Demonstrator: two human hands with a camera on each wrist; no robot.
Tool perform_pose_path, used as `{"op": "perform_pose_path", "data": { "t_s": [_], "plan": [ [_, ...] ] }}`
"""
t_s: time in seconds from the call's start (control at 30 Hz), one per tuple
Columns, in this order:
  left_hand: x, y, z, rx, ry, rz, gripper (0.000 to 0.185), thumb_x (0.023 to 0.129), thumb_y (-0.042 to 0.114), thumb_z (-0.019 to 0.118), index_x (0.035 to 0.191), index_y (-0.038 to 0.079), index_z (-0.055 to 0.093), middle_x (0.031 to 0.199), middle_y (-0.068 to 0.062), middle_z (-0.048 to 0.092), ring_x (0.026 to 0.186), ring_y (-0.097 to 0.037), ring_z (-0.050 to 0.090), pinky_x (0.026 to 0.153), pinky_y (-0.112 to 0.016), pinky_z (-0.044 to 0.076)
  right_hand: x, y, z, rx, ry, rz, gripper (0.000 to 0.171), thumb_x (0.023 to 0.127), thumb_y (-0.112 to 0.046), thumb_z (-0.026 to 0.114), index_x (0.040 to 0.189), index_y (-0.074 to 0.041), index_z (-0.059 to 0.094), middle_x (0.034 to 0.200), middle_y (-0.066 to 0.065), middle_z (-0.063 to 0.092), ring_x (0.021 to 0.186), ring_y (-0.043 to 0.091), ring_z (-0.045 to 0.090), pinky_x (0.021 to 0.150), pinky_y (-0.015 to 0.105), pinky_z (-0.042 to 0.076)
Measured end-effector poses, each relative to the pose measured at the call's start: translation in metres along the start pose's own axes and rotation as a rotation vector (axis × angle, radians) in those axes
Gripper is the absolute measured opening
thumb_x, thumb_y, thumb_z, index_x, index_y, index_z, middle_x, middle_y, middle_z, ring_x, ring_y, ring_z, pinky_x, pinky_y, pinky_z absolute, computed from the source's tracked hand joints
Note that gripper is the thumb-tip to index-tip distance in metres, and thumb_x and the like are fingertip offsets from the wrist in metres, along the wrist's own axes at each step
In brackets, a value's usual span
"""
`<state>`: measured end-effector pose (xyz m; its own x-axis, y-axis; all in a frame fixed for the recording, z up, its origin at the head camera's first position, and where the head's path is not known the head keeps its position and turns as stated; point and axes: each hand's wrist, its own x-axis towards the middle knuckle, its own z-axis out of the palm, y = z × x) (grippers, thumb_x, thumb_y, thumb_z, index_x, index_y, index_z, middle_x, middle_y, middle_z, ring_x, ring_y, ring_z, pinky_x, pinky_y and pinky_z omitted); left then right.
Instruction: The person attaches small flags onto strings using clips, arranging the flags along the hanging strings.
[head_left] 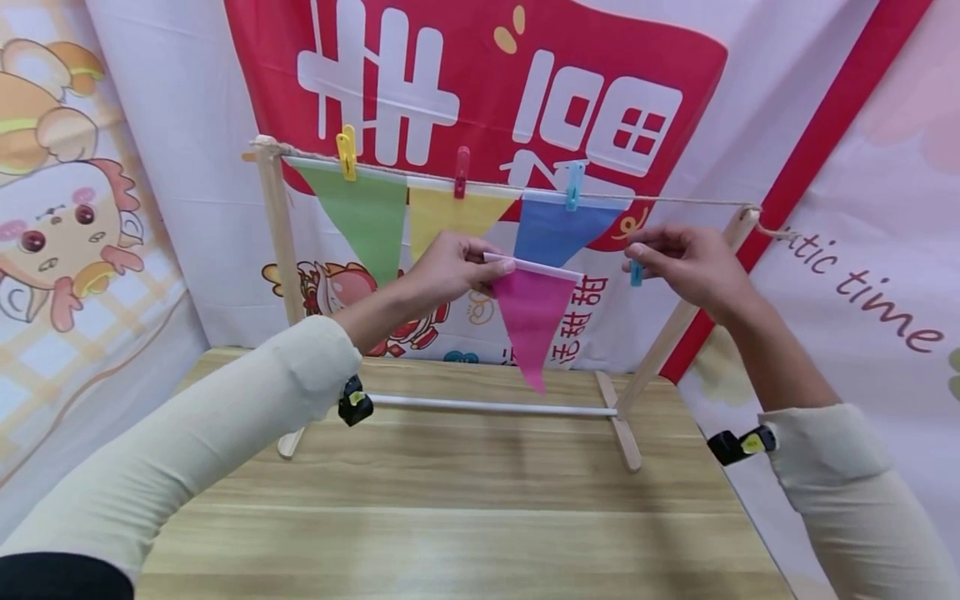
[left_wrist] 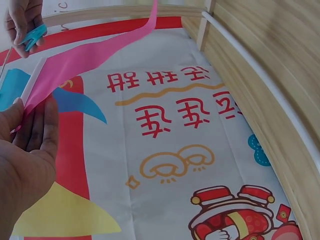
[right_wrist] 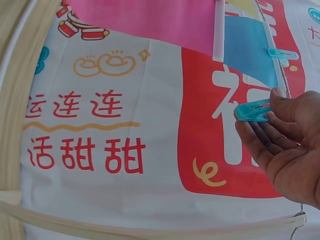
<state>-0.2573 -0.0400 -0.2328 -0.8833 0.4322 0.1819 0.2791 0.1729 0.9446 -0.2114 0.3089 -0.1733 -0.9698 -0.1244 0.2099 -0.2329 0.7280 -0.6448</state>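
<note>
My left hand (head_left: 455,268) pinches one upper corner of a pink pennant (head_left: 534,312) by its white top band, and the pennant hangs point down in front of the string. Between the thumb and fingers of my right hand (head_left: 693,262) is a turquoise clothespin (right_wrist: 252,111), held to the right of the pennant. Behind them a string (head_left: 675,199) runs between two posts. Along it hang a green pennant (head_left: 367,212) under a yellow clothespin (head_left: 346,152), a yellow pennant (head_left: 446,218) under a red clothespin (head_left: 461,172), and a blue pennant (head_left: 555,229) under a light-blue clothespin (head_left: 574,185).
Wooden posts (head_left: 276,225) with flat feet (head_left: 618,425) stand on the wood-grain table (head_left: 450,533). A white rod (head_left: 487,407) joins them low down. A printed cloth (head_left: 480,75) with red and white lettering hangs close behind the string.
</note>
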Motion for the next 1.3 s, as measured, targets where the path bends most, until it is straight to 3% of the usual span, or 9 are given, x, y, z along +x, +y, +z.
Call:
{"op": "perform_pose_path", "data": {
  "t_s": [0.13,0.47,0.67,0.93,1.1,1.3],
  "plan": [
    [0.002,0.006,0.003,-0.007,0.003,0.024,0.028,0.109,0.024,0.079,0.13,0.005,0.083,0.116,-0.017,0.084,0.099,-0.025,0.083,0.1,-0.046,0.07,0.001,-0.004,-0.003,-0.005,0.016,-0.01,0.057,0.109,-0.049,0.073,0.154,-0.015,0.067,0.143,0.017,0.074,0.102,0.001,0.078,0.089,0.014,0.063],
    [0.01,0.017,0.013,-0.031,0.028,0.038,0.027,0.108,0.023,0.08,0.128,0.006,0.084,0.114,-0.016,0.085,0.097,-0.024,0.084,0.095,-0.041,0.071,0.005,-0.014,-0.012,-0.005,0.055,-0.036,0.053,0.109,-0.045,0.074,0.152,-0.015,0.069,0.139,0.011,0.075,0.1,-0.002,0.077,0.086,0.013,0.062],
    [0.012,0.021,0.021,-0.067,0.03,0.041,0.026,0.108,0.02,0.079,0.128,0.004,0.084,0.115,-0.016,0.082,0.097,-0.024,0.082,0.096,-0.041,0.071,0.008,-0.019,-0.016,0.008,0.067,-0.012,0.057,0.109,-0.047,0.074,0.156,-0.014,0.067,0.144,0.012,0.073,0.101,-0.004,0.075,0.084,0.011,0.062],
    [0.018,0.027,0.036,-0.031,0.019,0.053,0.028,0.111,0.018,0.074,0.133,0.003,0.081,0.122,-0.014,0.078,0.104,-0.024,0.078,0.096,-0.036,0.069,0.012,-0.021,-0.021,0.011,0.078,-0.002,0.063,0.108,-0.052,0.073,0.16,-0.017,0.064,0.154,0.012,0.07,0.108,-0.003,0.076,0.087,0.01,0.061],
    [0.023,0.031,0.045,-0.042,0.016,0.063,0.029,0.11,0.019,0.076,0.134,0.003,0.081,0.12,-0.015,0.083,0.104,-0.024,0.082,0.097,-0.038,0.07,0.014,-0.025,-0.026,0.009,0.081,0.0,0.064,0.107,-0.054,0.072,0.161,-0.02,0.063,0.159,0.012,0.066,0.112,-0.001,0.074,0.086,0.009,0.06],
    [0.026,0.034,0.051,-0.076,0.022,0.069,0.03,0.109,0.021,0.078,0.131,0.002,0.082,0.116,-0.015,0.085,0.1,-0.024,0.085,0.097,-0.041,0.07,0.014,-0.03,-0.03,0.041,0.109,-0.017,0.059,0.107,-0.052,0.074,0.157,-0.02,0.067,0.155,0.009,0.069,0.11,-0.001,0.076,0.087,0.009,0.061]
  ]
}}
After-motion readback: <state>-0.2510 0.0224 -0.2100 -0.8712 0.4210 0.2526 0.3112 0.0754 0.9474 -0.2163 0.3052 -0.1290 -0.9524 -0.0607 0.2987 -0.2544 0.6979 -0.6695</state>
